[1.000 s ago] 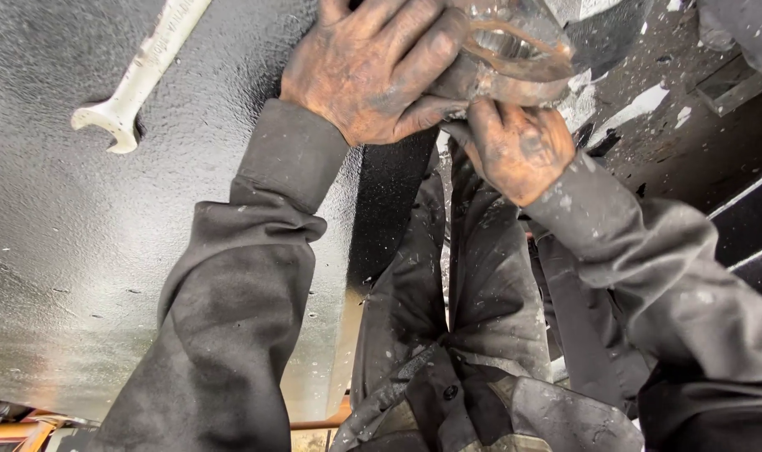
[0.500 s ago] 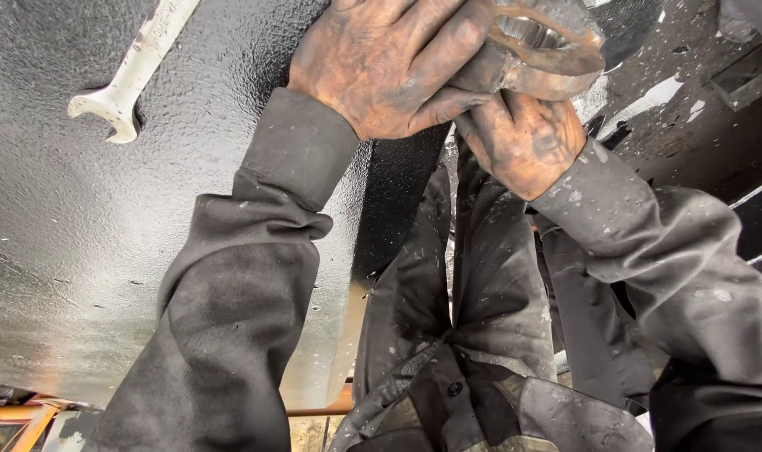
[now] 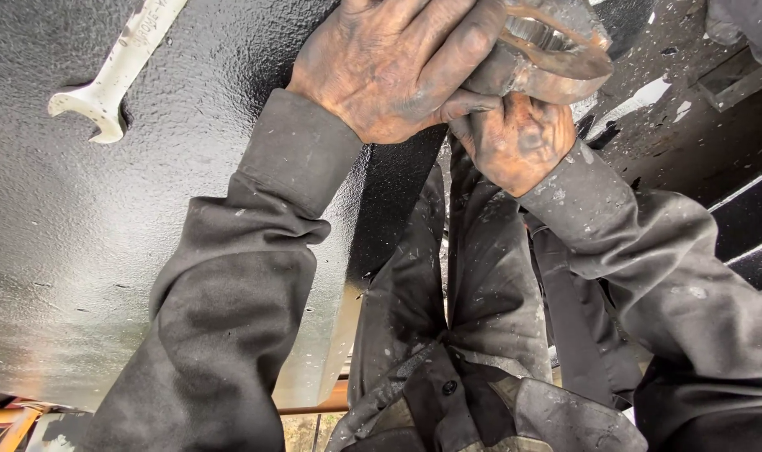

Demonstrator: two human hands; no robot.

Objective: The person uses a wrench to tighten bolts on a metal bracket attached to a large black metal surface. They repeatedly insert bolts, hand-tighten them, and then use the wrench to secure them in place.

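Both of my hands are dirty with rust-brown grime and wear dark grey sleeves. My left hand [image 3: 389,67] wraps from above over a large rusty metal ring-shaped part [image 3: 548,50] at the top of the head view. My right hand [image 3: 515,142] grips the same part from below, fist closed around its lower end. The two hands touch each other. The part's far end is cut off by the frame's top edge.
A pale open-ended wrench [image 3: 117,71] lies on the wet black metal surface [image 3: 105,251] at upper left. Black metal edges and ledges [image 3: 733,92] sit at upper right. My dark jacket front [image 3: 473,318] fills the lower middle.
Both hands and the rusty part have shifted slightly up and to the right in view; the grip is the same. The wrench has not moved on the surface.
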